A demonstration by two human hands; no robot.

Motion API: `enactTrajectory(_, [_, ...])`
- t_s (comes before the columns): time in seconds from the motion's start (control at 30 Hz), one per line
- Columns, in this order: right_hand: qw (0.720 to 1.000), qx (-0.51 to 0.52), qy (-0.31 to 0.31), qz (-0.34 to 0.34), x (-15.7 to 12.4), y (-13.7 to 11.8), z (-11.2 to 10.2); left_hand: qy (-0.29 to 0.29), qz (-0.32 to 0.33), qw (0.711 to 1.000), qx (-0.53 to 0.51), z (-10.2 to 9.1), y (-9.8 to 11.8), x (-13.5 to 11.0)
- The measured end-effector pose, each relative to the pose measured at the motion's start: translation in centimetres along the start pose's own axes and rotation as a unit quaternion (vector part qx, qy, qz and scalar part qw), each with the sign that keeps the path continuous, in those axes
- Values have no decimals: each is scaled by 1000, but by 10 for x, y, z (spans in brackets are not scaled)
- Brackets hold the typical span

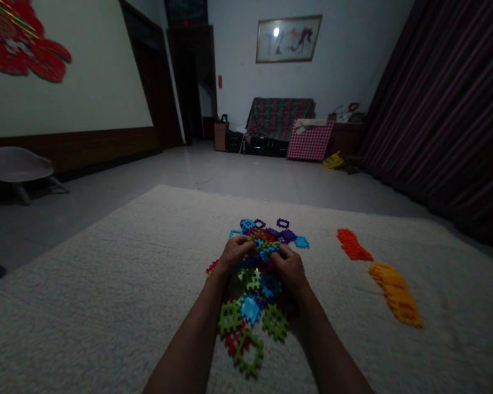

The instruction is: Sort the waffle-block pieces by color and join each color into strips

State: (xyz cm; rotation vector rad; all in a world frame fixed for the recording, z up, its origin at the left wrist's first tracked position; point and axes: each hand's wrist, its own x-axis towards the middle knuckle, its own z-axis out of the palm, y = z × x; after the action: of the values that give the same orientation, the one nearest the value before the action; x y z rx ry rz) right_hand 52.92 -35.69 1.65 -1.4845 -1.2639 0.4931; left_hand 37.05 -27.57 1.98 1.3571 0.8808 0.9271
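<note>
A loose heap of toothed interlocking plastic pieces in green, blue, red and purple lies on the pale carpet between my arms. Over the heap, my left hand [237, 250] is closed at the left end of some green and blue interlocking pieces [268, 250]. My right hand [290, 265] grips their right side with thumb and fingers. Whether these pieces are joined cannot be made out. Nearest me are a green frame piece [243, 358], a light blue piece [250, 309] and a green windowed piece [275, 322]. Purple pieces [283, 223] lie at the heap's far side.
To the right on the carpet [119, 284] lie a row of orange-red pieces [353, 245] and a longer row of yellow-orange pieces [396, 295]. A pale chair [18, 164] stands at left. Farther back are a covered seat [279, 117] and a dark curtain [439, 104].
</note>
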Motion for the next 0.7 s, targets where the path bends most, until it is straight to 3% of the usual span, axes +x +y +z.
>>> enactTrajectory(0.13, [1000,19,-6,14,0,-3,1,-38,1,999,-32,3,0,-2])
enactTrajectory(0.3, [998,11,46,35,0,-5,10,-67,6,997,-43,5,-7,1])
enactTrajectory(0.47, [999,-31,0,7,1,-1,12,-69,-10,997,-28,4,-7,1])
enactTrajectory(0.7, [994,-83,-22,-61,6,7,1,126,-1,991,-44,-30,-3,8])
